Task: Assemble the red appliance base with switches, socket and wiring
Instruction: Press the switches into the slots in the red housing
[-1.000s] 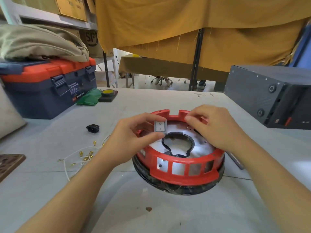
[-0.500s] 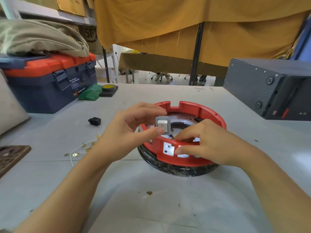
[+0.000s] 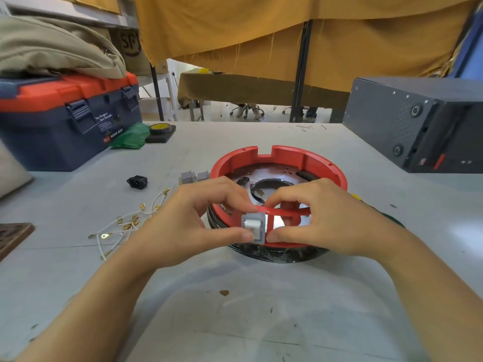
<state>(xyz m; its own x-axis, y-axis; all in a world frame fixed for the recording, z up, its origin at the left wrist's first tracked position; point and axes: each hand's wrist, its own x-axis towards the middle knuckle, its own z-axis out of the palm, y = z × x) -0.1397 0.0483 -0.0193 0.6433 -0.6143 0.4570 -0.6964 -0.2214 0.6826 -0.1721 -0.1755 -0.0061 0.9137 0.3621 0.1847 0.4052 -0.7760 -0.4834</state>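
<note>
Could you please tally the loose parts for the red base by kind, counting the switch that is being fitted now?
Grey rocker switches: 3, one at the red base wall between both hands, two on the table.
Black socket: 1.
White wire bundle: 1; single wires too tangled to count.
Total: 5.

Bright daylight is coming from the open gap behind. Soft shadows are falling toward the camera on the table [image 3: 261,322]. Wide-angle bending at edges; forearms slightly soft, centre sharp.
</note>
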